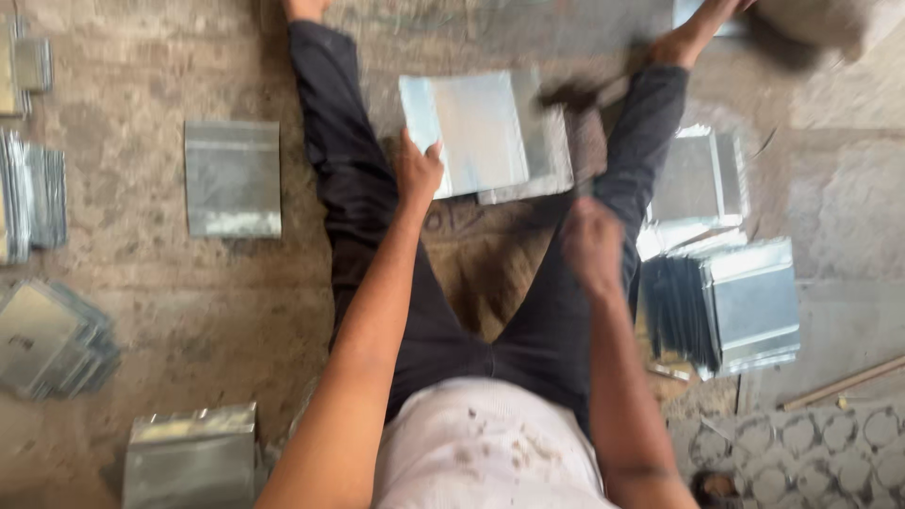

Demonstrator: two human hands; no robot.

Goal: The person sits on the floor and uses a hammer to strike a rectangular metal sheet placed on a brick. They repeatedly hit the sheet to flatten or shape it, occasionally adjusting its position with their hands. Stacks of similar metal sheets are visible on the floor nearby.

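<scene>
Person sits on the floor, legs spread, head camera looking straight down. All places below are taken from the metal sheet (pixel 471 132) lying between the legs.

Nearest the body: right hand (pixel 594 247) raised below and right of the sheet, blurred, fist pressed together around a handle; the dark hammer (pixel 570 97) head shows above it, off the sheet's right edge. Looks mid-swing, though blur hides the detail.

Left hand (pixel 417 170) rests on the sheet's lower left edge, fingers spread flat, pinning it and not pinching. A second sheet seems to lie under the first, offset to the right.

Right of the sheet, beyond the right leg: a thick stack (pixel 726 302) of like sheets, edges fanned. Left of it: a single flat sheet (pixel 233 177), then further piles (pixel 33 193) at the frame edge, and another piece (pixel 193 457) lower left.

Judgement: work is partway. Which piles are finished and which are waiting, I cannot tell; the one under the hands is in progress.
</scene>
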